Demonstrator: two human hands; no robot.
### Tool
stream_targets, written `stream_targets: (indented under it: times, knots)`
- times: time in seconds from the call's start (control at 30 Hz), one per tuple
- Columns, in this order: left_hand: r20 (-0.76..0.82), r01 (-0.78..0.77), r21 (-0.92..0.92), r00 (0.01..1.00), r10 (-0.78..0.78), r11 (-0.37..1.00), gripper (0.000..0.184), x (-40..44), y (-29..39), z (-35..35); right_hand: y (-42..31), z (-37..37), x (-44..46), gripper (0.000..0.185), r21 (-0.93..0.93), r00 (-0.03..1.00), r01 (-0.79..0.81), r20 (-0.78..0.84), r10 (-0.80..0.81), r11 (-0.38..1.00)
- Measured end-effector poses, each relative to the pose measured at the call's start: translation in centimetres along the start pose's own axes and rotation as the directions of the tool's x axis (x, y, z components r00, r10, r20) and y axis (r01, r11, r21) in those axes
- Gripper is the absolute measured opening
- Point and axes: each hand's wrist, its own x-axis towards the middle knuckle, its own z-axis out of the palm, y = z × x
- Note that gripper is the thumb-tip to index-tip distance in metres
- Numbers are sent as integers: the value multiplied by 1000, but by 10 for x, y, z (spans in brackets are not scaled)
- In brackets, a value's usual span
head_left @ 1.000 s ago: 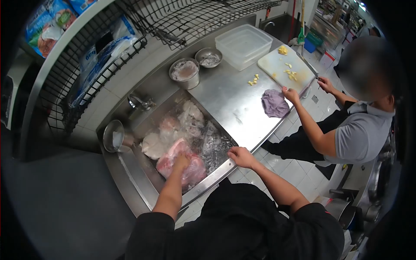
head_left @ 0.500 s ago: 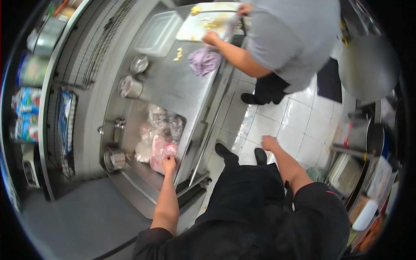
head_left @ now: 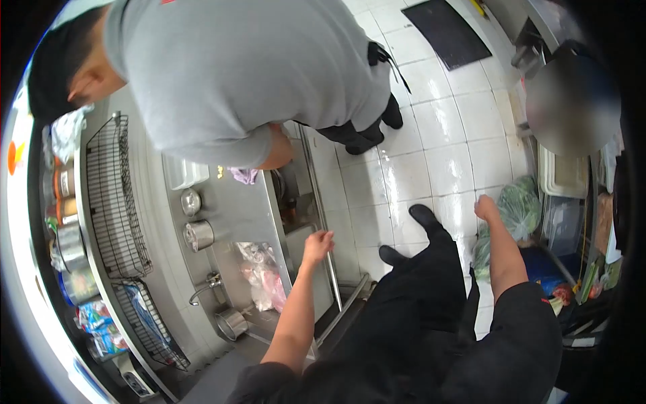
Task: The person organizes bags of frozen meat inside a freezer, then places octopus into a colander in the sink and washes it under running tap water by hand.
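Observation:
My left hand (head_left: 317,246) hangs over the front edge of the sink counter, near its metal rail. Its fingers are loosely bent and apart, with nothing visible in them. My right hand (head_left: 485,207) is out over the tiled floor, its fingers curled closed, and I see nothing in it. Close beside it is a clear plastic bag of leafy greens (head_left: 519,209). Left of my left hand, plastic bags of pink raw meat (head_left: 268,286) lie in the metal sink (head_left: 229,259), touched by neither hand.
A co-worker in a grey shirt (head_left: 249,67) leans over the steel counter (head_left: 245,209). Metal pots (head_left: 199,236) stand along the wall side. A wire rack (head_left: 118,202) hangs on the left. Shelves with a pale container (head_left: 562,168) are at right; a black mat (head_left: 447,34) lies on the floor.
My left hand has come off the bagged meat and away from the sink. My view has turned right and moved. The co-worker now bends over the counter, covering the cutting board.

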Motion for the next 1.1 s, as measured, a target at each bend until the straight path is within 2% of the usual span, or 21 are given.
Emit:
stream_targets:
  times: [0.1, 0.17, 0.23, 0.3, 0.4, 0.43, 0.47, 0.5, 0.57, 0.6, 0.63, 0.67, 0.7, 0.73, 0.77, 0.8, 0.87, 0.97, 1.0, 1.07, 1.1]
  knots:
    - [128, -74, 141, 990, 56, 987, 39, 43, 1, 34, -28, 32, -7, 24, 115, 987, 161, -49, -156, 980]
    - [187, -125, 216, 979, 84, 968, 41, 66, 1, 46, -55, 43, -28, 26, 265, 982, 182, 0, -189, 947]
    - [144, -136, 327, 985, 93, 935, 43, 89, 10, 51, -75, 56, -43, 24, 235, 961, 257, 39, -274, 937]
    - [157, -73, 299, 987, 26, 952, 42, 131, -16, 50, -86, 69, -58, 24, 203, 958, 221, 138, -251, 954]
    - [59, 73, 165, 995, -83, 984, 36, 194, -60, 35, -105, 68, -60, 22, 163, 948, 210, 206, -242, 964]
    - [-2, 136, 36, 991, -136, 990, 32, 213, -74, 27, -108, 69, -64, 22, 169, 949, 213, 199, -245, 962]
    - [100, 195, -366, 980, -169, 910, 20, 233, -89, 15, -105, 73, -57, 22, 170, 947, 198, 220, -234, 965]
    - [2, 258, -73, 966, -258, 964, 21, 235, -70, 5, -100, 82, -53, 20, 221, 963, 197, 138, -230, 955]
    - [-99, 370, -108, 920, -380, 923, 23, 274, -108, -17, -92, 98, -51, 19, 304, 979, 199, -18, -203, 932]
    - [-184, 378, -15, 909, -374, 926, 21, 294, -131, -29, -85, 106, -50, 19, 334, 979, 202, -93, -181, 921]
    - [-167, 372, -99, 908, -384, 923, 21, 302, -138, -41, -74, 119, -49, 20, 330, 988, 141, -107, -112, 933]
    - [-212, 414, 18, 891, -401, 910, 22, 335, -179, -60, -60, 134, -47, 20, 323, 991, 82, -128, -42, 943]
    - [-331, 458, 150, 858, -392, 876, 29, 331, -160, -62, -42, 153, -48, 19, 301, 997, 6, -78, 19, 954]
    - [-374, 424, 239, 870, -320, 873, 32, 353, -193, -75, -23, 170, -50, 19, 272, 996, -66, -34, 78, 960]
    - [-443, 503, 98, 795, -414, 859, 30, 383, -227, -92, -9, 185, -55, 19, 306, 988, -139, -17, 151, 942]
    - [-417, 535, 139, 795, -441, 833, 50, 410, -267, -108, 2, 202, -67, 20, 342, 975, -213, 12, 222, 915]
    - [-510, 572, 109, 734, -448, 813, 56, 384, -209, -95, 27, 237, -89, 22, 398, 947, -303, 24, 320, 866]
    - [-582, 529, 37, 701, -412, 848, 63, 418, -257, -114, 59, 284, -128, 23, 398, 903, -416, 71, 424, 818]
    - [-571, 533, 57, 711, -410, 844, 63, 426, -271, -119, 61, 292, -138, 23, 345, 863, -502, 140, 485, 793]
    - [-375, 370, 24, 864, -334, 929, 63, 436, -296, -134, 64, 312, -161, 23, 339, 862, -504, 135, 489, 795]
    - [-354, 352, 184, 895, -272, 918, 53, 442, -297, -138, 60, 318, -168, 23, 339, 857, -513, 143, 496, 789]
